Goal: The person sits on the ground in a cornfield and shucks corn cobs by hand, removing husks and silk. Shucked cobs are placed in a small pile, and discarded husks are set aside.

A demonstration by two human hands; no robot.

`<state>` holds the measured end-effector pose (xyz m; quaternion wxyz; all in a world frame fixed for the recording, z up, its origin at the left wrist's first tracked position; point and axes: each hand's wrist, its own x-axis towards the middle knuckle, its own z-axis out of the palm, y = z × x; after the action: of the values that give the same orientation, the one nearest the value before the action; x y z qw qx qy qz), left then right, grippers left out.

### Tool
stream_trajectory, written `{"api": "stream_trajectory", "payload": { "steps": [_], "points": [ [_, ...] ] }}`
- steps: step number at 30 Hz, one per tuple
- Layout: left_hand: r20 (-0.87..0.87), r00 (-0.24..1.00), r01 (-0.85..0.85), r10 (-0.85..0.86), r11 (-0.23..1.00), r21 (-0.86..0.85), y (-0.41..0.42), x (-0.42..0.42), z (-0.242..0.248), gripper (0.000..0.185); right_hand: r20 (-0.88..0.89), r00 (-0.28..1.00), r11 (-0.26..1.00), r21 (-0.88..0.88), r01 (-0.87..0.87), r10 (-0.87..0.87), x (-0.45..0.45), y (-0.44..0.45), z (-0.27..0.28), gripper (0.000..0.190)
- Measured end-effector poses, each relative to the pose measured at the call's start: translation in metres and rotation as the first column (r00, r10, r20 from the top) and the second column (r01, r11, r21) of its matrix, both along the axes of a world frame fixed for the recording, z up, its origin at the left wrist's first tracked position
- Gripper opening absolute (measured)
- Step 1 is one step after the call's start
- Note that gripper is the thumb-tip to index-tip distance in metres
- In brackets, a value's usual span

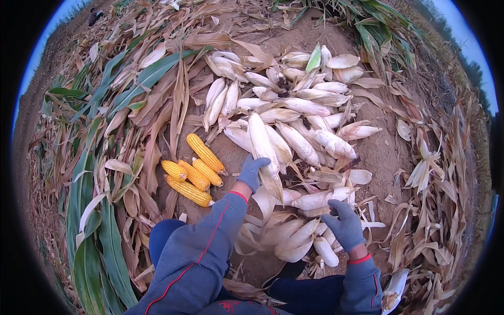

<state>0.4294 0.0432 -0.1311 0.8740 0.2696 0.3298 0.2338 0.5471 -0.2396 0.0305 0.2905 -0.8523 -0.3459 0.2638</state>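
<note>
My left hand (252,172), in a grey glove, grips the lower part of a husked-over corn ear (260,143) at the near edge of a pile of ears in pale, dry husks (301,104). To the right, my right hand (345,224), gloved too, is held with thumb and fingers apart and nothing between them. It is just below an unpeeled ear (321,199); whether it touches anything is unclear. Several bare yellow corn cobs (204,152) lie on the soil left of my left hand.
Loose husks (289,232) lie between my legs. Dry stalks and leaves (153,130) with long green leaves (114,252) cover the left side. More dry leaves (417,236) line the right, and green leaves (374,35) lie at the far right. Brown soil (378,157) borders the pile.
</note>
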Motion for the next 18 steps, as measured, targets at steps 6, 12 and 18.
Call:
{"api": "stream_trajectory", "payload": {
  "steps": [6,12,18],
  "points": [
    [-0.115,0.878,0.469,-0.464,0.786,0.403,-0.093,-0.009,0.092,0.068,-0.484,0.838,0.884,0.237,0.403,-0.252,-0.012,0.002,0.005,0.067],
    [-0.519,0.669,0.723,-0.532,0.303,0.621,-0.158,-0.059,0.155,0.074,-0.697,0.659,0.606,0.403,0.685,-0.282,-0.035,0.003,0.004,0.035],
    [-0.541,0.777,0.605,-0.321,0.618,0.502,-0.2,-0.099,0.169,0.045,-0.754,0.613,0.31,0.539,0.783,-0.237,-0.046,-0.032,0.038,0.035]
  ]
}}
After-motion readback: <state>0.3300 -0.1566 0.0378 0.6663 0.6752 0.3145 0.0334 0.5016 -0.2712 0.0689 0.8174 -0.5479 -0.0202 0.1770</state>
